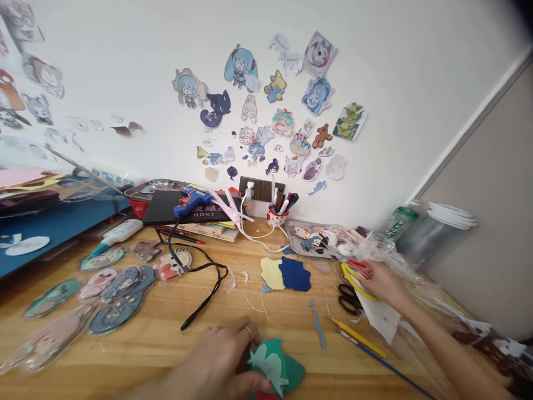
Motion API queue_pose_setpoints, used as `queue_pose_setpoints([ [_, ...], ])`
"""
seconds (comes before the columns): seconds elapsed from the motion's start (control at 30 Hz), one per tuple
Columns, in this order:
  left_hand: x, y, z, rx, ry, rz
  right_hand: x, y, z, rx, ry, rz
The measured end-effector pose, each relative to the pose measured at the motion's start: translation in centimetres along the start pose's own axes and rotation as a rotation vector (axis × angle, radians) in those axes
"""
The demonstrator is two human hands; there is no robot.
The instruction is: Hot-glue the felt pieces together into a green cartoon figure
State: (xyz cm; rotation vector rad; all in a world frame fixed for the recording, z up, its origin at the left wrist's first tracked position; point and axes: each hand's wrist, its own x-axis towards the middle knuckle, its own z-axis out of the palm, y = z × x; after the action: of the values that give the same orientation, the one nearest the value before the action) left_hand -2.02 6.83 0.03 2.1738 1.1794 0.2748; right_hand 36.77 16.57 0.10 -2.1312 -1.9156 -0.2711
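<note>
A layered, jagged-edged green felt-like cutout [271,364] lies at the near side of the wood-grained desk [287,319], pinched by the left hand [227,355]. Beyond: scalloped pale-yellow piece [270,273] and navy piece [296,274]. Right hand [381,282]: curled at red-and-yellow looped handles [347,275], grip indeterminable.

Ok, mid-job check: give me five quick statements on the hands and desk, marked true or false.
1. The left hand holds the green cutout. True.
2. The right hand holds the glue bottle. False: it holds the red and yellow handles.
3. The navy cutout lies beside the pale yellow cutout. True.
4. The blue glue gun stands in the pen cup. False: it lies on the black lettered item.
5. The green can is beside the clear container. True.
</note>
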Motion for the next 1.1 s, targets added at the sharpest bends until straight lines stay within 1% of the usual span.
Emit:
queue_pose_setpoints([
  [0.07,0.1,0.0,-0.5,0.144,0.063,0.079,-0.6,-2.4,-0.8,0.009,0.004,-0.053],
  [0.1,0.3,0.1,-0.8,0.184,0.092,0.11,-0.9,-4.0,-1.1,0.03,0.005,-0.092],
  [0.17,1.3,0.5,-1.3,0.216,0.156,0.159,-1.7,-7.5,-1.2,0.105,-0.039,-0.202],
  [0.27,4.1,1.2,-1.8,0.201,0.243,0.191,-2.6,-12.0,-0.1,0.222,-0.13,-0.34],
  [0.33,6.6,1.3,-1.8,0.195,0.272,0.162,-2.6,-13.7,0.7,0.29,-0.185,-0.368],
  [0.4,8.9,0.9,-1.4,0.177,0.286,0.117,-2.2,-14.1,1.0,0.357,-0.213,-0.347],
  [0.5,11.2,-0.3,-0.8,0.128,0.264,0.083,-1.2,-12.7,0.4,0.474,-0.191,-0.229],
  [0.57,11.8,-1.1,-0.5,0.083,0.251,0.076,-0.6,-11.3,-0.3,0.574,-0.142,-0.121],
  [0.63,11.8,-1.5,-0.7,0.019,0.254,0.067,-0.2,-10.0,-1.0,0.702,-0.087,-0.024],
  [0.73,11.6,-1.4,-1.6,-0.122,0.312,0.036,0.0,-9.1,-1.8,0.964,-0.02,0.086],
  [0.8,11.5,-0.8,-2.7,-0.25,0.396,0.015,-0.1,-9.2,-2.3,1.15,0.012,0.136],
  [0.9,11.7,0.2,-4.3,-0.492,0.508,0.013,-0.3,-10.2,-3.4,1.377,0.038,0.161],
  [1.0,11.7,1.2,-5.4,-0.759,0.538,0.033,-0.6,-11.7,-4.4,1.524,0.046,0.164],
  [1.1,11.4,1.8,-5.8,-0.974,0.541,0.059,-0.9,-13.0,-4.9,1.601,0.039,0.178],
])
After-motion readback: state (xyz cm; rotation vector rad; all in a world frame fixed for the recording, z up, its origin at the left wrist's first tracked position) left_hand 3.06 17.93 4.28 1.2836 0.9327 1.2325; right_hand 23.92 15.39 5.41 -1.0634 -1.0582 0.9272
